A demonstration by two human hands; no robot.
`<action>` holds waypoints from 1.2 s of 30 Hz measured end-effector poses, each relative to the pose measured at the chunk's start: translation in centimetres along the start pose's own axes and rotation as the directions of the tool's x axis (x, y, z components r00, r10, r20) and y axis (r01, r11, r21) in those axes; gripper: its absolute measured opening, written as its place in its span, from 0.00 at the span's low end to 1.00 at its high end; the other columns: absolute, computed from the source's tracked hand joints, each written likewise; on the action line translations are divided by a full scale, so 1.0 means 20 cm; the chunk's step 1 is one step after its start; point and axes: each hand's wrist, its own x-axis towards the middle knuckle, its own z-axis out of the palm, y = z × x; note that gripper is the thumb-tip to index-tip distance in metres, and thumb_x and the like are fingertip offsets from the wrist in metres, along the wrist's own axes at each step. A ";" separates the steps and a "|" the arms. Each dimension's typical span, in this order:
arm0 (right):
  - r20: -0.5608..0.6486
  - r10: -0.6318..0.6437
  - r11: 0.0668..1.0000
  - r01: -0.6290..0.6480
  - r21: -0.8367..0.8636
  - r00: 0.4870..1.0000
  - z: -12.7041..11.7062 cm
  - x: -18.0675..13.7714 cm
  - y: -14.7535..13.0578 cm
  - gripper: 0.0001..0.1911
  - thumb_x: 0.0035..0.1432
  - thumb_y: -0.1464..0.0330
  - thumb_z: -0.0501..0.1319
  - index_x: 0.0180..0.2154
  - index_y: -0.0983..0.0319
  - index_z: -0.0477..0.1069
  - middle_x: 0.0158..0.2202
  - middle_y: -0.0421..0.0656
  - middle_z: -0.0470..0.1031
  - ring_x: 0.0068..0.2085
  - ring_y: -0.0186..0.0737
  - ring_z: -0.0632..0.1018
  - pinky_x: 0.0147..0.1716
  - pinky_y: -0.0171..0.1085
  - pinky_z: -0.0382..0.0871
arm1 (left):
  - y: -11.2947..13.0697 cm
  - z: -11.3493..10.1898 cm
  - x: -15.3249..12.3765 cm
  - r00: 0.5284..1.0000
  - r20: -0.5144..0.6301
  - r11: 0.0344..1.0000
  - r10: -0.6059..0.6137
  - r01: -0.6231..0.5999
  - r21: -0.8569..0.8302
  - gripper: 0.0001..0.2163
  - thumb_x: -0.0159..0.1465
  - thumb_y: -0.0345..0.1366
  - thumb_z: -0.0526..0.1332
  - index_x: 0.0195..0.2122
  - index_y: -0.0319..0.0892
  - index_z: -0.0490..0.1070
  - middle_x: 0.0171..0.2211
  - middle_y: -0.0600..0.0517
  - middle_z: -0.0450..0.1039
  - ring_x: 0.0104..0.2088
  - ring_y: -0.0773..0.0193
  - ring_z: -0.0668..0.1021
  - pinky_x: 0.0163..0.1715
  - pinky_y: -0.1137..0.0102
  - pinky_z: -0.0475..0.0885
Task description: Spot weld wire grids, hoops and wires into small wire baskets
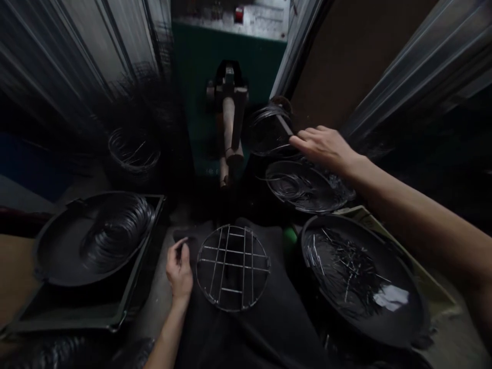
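Note:
A round wire grid [232, 267] lies on dark cloth over my lap. My left hand [179, 270] grips its left rim, fingers curled on the wire. My right hand [323, 146] reaches forward to a stack of thin wire rings [269, 130] beside the machine, fingers bent over the rings' edge; whether it grips one I cannot make out. Below that hand sits a shallow pan of wire rings [307, 187].
A green spot-welding machine [228, 77] with a brown electrode arm [229, 128] stands ahead. A black pan of short wire pieces [357, 277] sits at right. A black pan of wire rings [96, 238] rests in a tray at left. More wire hoops [134, 149] hang far left.

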 end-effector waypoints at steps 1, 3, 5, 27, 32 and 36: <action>-0.077 -0.014 0.998 0.019 0.068 0.997 -0.05 -0.08 -0.06 0.17 0.66 0.72 0.45 0.41 0.59 0.72 0.34 0.48 0.73 0.37 0.42 0.72 0.37 0.42 0.63 | 0.08 -0.02 0.01 0.999 0.026 0.999 0.034 -0.034 0.007 0.21 0.66 0.53 0.54 0.47 0.41 0.74 0.47 0.45 0.76 0.50 0.56 0.76 0.55 0.61 0.69; -0.194 -0.013 0.973 0.057 0.222 0.981 -0.15 -0.19 -0.21 0.18 0.68 0.67 0.44 0.38 0.56 0.73 0.30 0.45 0.70 0.36 0.41 0.72 0.39 0.42 0.65 | 0.26 -0.05 0.02 0.972 0.190 0.990 0.140 -0.141 -0.008 0.22 0.68 0.53 0.52 0.49 0.43 0.75 0.48 0.46 0.75 0.48 0.59 0.77 0.53 0.64 0.70; -0.222 -0.038 0.924 0.119 0.364 0.974 -0.24 -0.23 -0.38 0.20 0.70 0.63 0.43 0.38 0.54 0.74 0.28 0.43 0.67 0.38 0.41 0.72 0.42 0.43 0.67 | 0.46 -0.04 0.03 0.884 0.392 0.967 0.255 -0.224 -0.123 0.25 0.68 0.55 0.51 0.52 0.43 0.74 0.45 0.47 0.76 0.39 0.63 0.77 0.45 0.67 0.73; 0.357 0.551 0.542 -0.649 0.533 0.754 0.19 -0.68 -1.24 0.24 0.62 0.66 0.48 0.54 0.55 0.74 0.40 0.51 0.72 0.32 0.45 0.75 0.30 0.43 0.69 | 0.27 0.12 0.17 0.781 0.583 0.781 0.225 -0.503 0.372 0.12 0.67 0.33 0.58 0.47 0.42 0.79 0.36 0.49 0.74 0.37 0.62 0.77 0.41 0.69 0.71; 0.365 0.581 0.481 -0.669 0.567 0.727 0.20 -0.74 -1.28 0.23 0.62 0.65 0.48 0.53 0.56 0.74 0.39 0.50 0.71 0.34 0.46 0.75 0.33 0.44 0.71 | 0.20 0.13 0.23 0.709 0.651 0.770 0.272 -0.566 0.295 0.12 0.69 0.35 0.56 0.48 0.44 0.79 0.33 0.51 0.70 0.34 0.64 0.75 0.38 0.71 0.70; 0.392 0.570 0.452 -0.674 0.585 0.722 0.20 -0.78 -1.32 0.25 0.64 0.65 0.46 0.57 0.59 0.71 0.42 0.52 0.72 0.42 0.49 0.76 0.41 0.46 0.72 | 0.16 0.12 0.23 0.684 0.679 0.785 0.266 -0.562 0.259 0.14 0.70 0.39 0.56 0.51 0.44 0.77 0.34 0.50 0.69 0.35 0.64 0.74 0.41 0.69 0.70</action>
